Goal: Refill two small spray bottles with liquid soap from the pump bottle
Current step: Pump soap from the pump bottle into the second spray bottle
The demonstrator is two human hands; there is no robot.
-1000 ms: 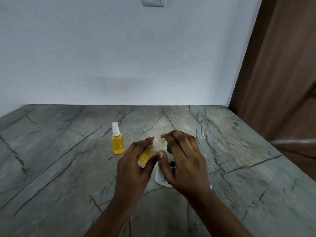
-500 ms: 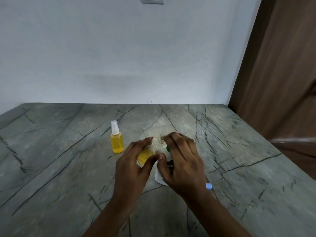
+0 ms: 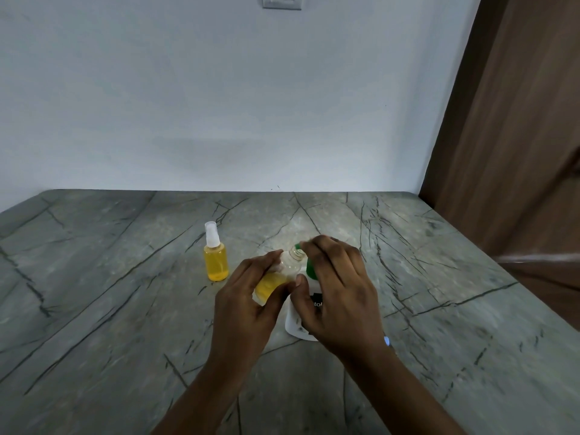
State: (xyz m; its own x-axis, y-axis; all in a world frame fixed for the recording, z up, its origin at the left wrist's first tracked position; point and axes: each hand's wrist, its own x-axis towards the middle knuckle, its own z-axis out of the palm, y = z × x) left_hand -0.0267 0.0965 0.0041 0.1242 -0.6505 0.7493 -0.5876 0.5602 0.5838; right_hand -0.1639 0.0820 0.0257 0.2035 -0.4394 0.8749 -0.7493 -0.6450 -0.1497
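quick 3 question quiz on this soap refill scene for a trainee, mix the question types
1. True or false: the spray bottle standing on the counter has its white sprayer top on.
2. Which hand holds the open bottle? A) left hand B) right hand
3. Fill in: the pump bottle under the right hand has a ____ pump head.

Key: 1 true; 2 A; 3 green
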